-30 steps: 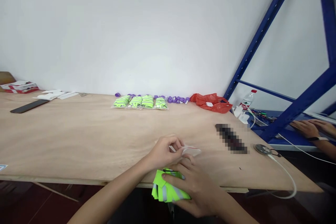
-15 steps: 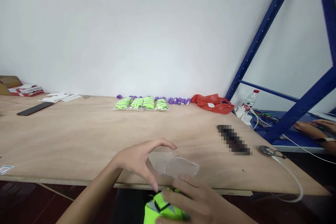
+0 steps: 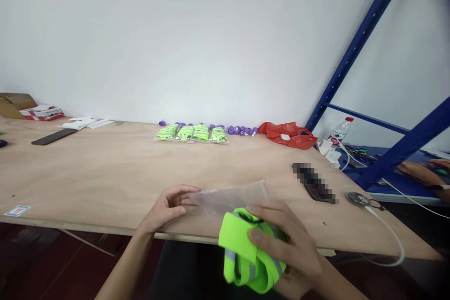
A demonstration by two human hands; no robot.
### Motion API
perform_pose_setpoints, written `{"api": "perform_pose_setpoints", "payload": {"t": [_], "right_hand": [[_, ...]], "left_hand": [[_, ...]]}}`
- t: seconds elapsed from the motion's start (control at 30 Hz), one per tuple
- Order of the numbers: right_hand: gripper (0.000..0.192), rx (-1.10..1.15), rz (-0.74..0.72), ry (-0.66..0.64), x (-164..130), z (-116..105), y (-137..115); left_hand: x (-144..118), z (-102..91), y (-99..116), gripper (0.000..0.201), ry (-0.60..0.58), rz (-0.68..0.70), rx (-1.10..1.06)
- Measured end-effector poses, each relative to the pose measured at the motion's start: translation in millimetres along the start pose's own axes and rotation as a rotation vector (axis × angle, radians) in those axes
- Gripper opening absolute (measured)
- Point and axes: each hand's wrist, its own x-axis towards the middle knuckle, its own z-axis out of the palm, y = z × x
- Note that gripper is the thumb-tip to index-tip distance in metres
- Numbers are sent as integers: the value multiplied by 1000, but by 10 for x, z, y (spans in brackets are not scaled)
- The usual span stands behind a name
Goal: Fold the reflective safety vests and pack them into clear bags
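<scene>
A folded neon yellow-green hi-vis vest (image 3: 239, 239), with grey reflective stripes and dark trim, is in the grip of my right hand (image 3: 291, 239) at the table's front edge. The fingers wrap it from the right. My left hand (image 3: 172, 208) has its curled fingers at the left end of a clear plastic bag (image 3: 228, 199). Its fingertips show blurred through the film, so I cannot tell whether they are inside or behind it. The bag stretches rightward, its right end raised behind the vest.
Bagged neon bundles (image 3: 201, 132) and several purple rolls (image 3: 242, 130) line the wall beside a red plastic bag (image 3: 288, 135). A phone-like dark object (image 3: 312, 183), partly pixelated, and a round cabled device (image 3: 357, 199) lie right. Beyond the blue frame (image 3: 390, 159) are another person's hands (image 3: 418, 172).
My right hand has raised the vest above the table edge. My left hand, earlier spread over the bag, has moved left and curled at its end. The bag's right end has lifted.
</scene>
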Motion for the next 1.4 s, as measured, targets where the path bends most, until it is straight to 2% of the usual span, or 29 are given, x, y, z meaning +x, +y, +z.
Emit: {"api": "perform_pose_setpoints", "payload": {"t": [0.07,0.1,0.2,0.27,0.3,0.33,0.4,0.5,0.6,0.7,0.8,0.93,1.03,1.13,1.23,1.4], "right_hand": [[45,8,33,-7,-20,12,61],[46,0,37,-18,-28,6,79],[40,-52,-2,-68,-44,-43,75],[34,-90,-34,-118,-30,-76,25],[32,-98,-53,-146,-10,-83,-11],[29,-95,-81,-165,19,-81,-49],[26,-71,-158,-206,95,-52,-121],[24,-39,-250,-259,194,32,-195],[18,-36,-250,-281,226,100,-222],[16,-46,-255,-309,208,120,-222],[20,-22,-251,-318,179,119,-212],[28,-6,-212,-271,181,136,-185],[19,16,-203,-209,204,172,-141],[20,51,-238,-171,208,215,-74],[22,64,-267,-180,189,250,-11],[25,62,-264,-206,154,279,43]], "left_hand": [[-19,68,-25,25,106,-14,94],[-13,81,-19,20,141,-23,136],[57,27,87,24,199,3,185],[166,-26,240,24,165,56,174],[243,-34,338,25,99,76,173],[334,-21,445,30,-17,79,186],[540,70,653,58,-315,70,221],[833,310,848,96,-733,-57,312],[1012,526,817,125,-1033,-196,242],[1085,633,645,144,-1220,-252,114],[1103,666,502,152,-1253,-281,38],[1097,672,447,153,-1202,-310,14],[1084,655,441,154,-1157,-314,-15],[1075,617,437,148,-1113,-287,-29],[1082,563,435,138,-1057,-236,-4],[1092,505,428,134,-1003,-228,-23]]}}
